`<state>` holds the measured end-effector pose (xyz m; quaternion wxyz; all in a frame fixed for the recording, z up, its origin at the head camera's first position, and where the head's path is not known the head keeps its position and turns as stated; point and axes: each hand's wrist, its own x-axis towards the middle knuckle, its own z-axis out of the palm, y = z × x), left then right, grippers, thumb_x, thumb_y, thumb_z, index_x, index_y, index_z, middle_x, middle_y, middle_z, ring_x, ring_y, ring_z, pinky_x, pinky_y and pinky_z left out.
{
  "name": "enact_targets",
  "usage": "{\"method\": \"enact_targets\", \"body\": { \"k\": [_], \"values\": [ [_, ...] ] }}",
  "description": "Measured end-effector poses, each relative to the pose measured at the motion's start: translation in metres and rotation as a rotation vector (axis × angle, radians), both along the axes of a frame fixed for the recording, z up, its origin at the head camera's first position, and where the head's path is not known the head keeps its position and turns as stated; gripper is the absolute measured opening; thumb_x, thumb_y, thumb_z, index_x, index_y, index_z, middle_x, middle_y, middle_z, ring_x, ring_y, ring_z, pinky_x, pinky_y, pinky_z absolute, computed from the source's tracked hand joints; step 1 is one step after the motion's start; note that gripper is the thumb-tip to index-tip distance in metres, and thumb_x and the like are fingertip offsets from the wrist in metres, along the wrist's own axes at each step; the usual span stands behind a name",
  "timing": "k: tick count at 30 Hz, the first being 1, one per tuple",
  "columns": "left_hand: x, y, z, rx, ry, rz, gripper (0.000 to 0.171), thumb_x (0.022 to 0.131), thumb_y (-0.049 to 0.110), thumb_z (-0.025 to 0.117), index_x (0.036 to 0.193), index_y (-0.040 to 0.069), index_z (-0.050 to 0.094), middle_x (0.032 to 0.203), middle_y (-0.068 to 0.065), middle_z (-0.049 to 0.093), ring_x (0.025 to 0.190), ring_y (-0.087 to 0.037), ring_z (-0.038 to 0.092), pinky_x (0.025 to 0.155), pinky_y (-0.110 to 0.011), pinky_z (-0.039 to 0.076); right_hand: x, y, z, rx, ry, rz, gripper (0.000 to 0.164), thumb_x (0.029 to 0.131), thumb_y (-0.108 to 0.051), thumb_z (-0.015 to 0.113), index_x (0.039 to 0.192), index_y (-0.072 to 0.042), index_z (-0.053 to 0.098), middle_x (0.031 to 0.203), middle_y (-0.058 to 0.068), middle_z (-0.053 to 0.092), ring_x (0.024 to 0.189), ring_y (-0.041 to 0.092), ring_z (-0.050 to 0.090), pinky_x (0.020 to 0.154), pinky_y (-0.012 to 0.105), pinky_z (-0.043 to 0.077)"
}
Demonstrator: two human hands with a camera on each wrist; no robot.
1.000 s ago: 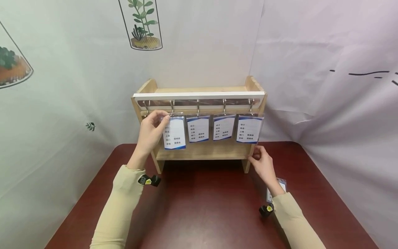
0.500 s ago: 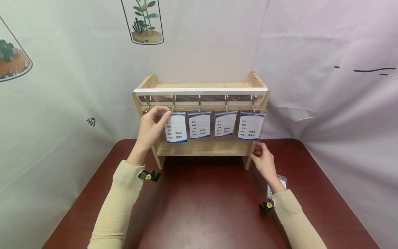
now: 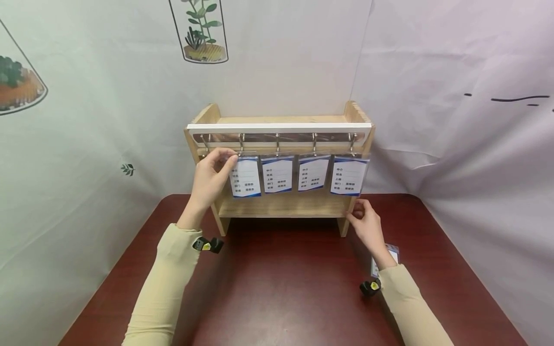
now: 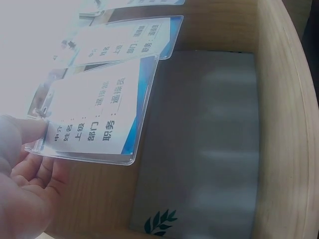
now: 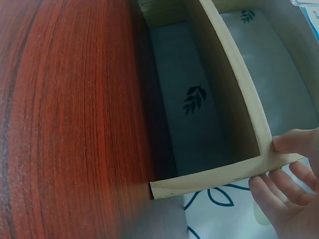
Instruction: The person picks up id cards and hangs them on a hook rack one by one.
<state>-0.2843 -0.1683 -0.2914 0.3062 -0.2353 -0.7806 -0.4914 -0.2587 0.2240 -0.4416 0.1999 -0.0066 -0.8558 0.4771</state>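
Leftmost badge (image 3: 245, 178) is upright at the front of the wooden rack (image 3: 285, 208), just below the second hook from the rack's left end; whether its slot sits on that hook cannot be told for the glare and the fingers. Its upper left corner is pinched between the thumb and fingers of the left hand (image 3: 209, 177). The right hand (image 3: 367, 225), well apart from the left, grips the edge of the rack's right side panel (image 3: 344, 227) beside the lower shelf, thumb on the inner side and fingers on the outer. 3 more badges (image 3: 313, 174) hang in a row to the right of the first, from the other hooks (image 3: 314, 142) of the metal strip, which has 5 in all and runs beneath a white rail (image 3: 279, 127). Each of the 4 shows a white card with blue corners and printed lines. The rack stands near the far edge of the dark red counter (image 3: 277, 288), between its 2 far corners. Another badge (image 3: 393, 253) lies toward the counter's right edge, partly hidden by the right wrist. White cloth (image 3: 290, 62) with printed plants rises behind.
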Motion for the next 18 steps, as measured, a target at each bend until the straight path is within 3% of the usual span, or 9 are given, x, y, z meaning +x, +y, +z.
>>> {"method": "enact_targets", "body": {
  "k": [11, 18],
  "values": [
    [-0.0009, 0.0021, 0.0003, 0.024, 0.003, -0.011, 0.019, 0.099, 0.014, 0.066, 0.108, -0.002, 0.068, 0.096, -0.013, 0.068, 0.083, -0.012, 0.057, 0.072, -0.019, 0.047, -0.0001, -0.0004, 0.0014, 0.004, 0.016, 0.002, 0.045, 0.092, -0.011, 0.073, 0.129, 0.003, 0.052, 0.113, 0.026, 0.067, 0.102, 0.036, 0.068, 0.081, 0.046, 0.058],
    [-0.0011, 0.0041, -0.0002, 0.02, -0.01, 0.011, 0.017, 0.099, 0.006, 0.063, 0.108, -0.008, 0.066, 0.097, -0.021, 0.066, 0.082, -0.009, 0.055, 0.072, -0.018, 0.044, 0.0005, -0.0004, 0.0005, 0.017, 0.012, -0.008, 0.044, 0.092, -0.012, 0.073, 0.128, 0.003, 0.053, 0.113, 0.025, 0.067, 0.102, 0.036, 0.068, 0.08, 0.044, 0.058]
  ]
}}
